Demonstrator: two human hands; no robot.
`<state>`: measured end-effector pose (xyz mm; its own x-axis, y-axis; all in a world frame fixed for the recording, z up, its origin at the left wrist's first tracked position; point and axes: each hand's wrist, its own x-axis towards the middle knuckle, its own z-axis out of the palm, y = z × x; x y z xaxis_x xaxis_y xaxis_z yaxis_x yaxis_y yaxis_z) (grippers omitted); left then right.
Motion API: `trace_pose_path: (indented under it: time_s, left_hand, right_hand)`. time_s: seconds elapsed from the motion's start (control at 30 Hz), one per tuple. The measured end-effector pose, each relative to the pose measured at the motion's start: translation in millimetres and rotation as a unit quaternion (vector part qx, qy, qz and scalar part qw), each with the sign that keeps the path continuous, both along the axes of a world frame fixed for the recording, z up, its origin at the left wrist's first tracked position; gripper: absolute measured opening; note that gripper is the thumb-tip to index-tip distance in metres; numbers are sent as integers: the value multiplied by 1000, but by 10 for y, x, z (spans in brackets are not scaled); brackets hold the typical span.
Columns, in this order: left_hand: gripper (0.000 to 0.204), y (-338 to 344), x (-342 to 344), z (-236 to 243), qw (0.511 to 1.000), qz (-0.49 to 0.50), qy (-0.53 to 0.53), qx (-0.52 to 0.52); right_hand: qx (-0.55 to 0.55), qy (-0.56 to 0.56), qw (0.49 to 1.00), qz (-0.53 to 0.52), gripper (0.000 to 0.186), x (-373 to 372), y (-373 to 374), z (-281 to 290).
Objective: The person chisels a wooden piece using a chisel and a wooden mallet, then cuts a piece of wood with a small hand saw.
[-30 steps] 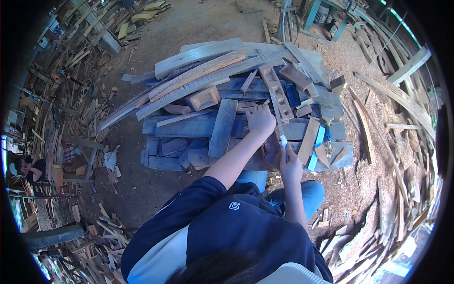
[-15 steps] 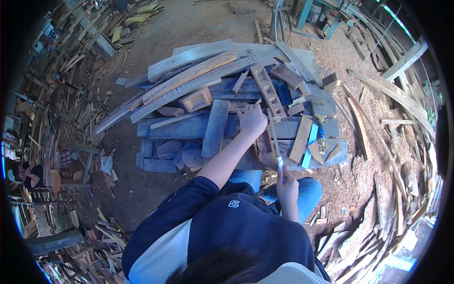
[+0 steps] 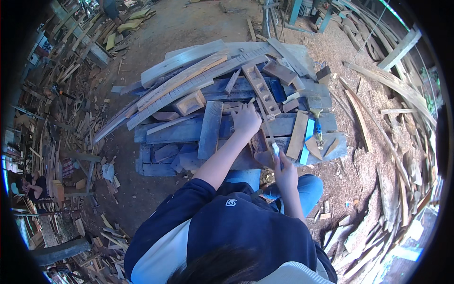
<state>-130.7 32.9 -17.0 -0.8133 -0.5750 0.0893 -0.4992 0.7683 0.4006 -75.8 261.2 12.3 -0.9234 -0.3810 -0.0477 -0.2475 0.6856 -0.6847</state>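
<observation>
Many boards and offcuts make up the wood pile (image 3: 208, 102), a heap of grey planks and pale curved strips resting on bare dirt. On the near side of the pile lies a small wooden block (image 3: 261, 142), just under the long notched rail (image 3: 261, 90). The left hand (image 3: 246, 119) lies flat on the pile beside that block, fingers together and pressing down on the wood. The right hand (image 3: 285, 171) sits at the near edge of the pile, fingers curled tight around the handle of a thin tool (image 3: 270, 137) whose shaft reaches up over the block. A blue strip (image 3: 306, 142) lies just right of the block.
</observation>
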Motion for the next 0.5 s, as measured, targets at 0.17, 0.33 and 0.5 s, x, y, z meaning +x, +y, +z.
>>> trace_pose_path:
  time_s: [0.17, 0.33, 0.5]
  left_hand:
    - [25, 82, -59, 35, 1000, 10, 4, -10]
    - [22, 76, -89, -30, 999, 41, -3, -24]
    - [22, 36, -78, -32, 999, 36, 35, -7]
  right_hand:
    - [9, -13, 1000, -4, 40, -212, -140, -115]
    - [-40, -36, 999, -2, 38, -47, -60, -72]
    - [-24, -126, 992, 11, 34, 218, 363, 139]
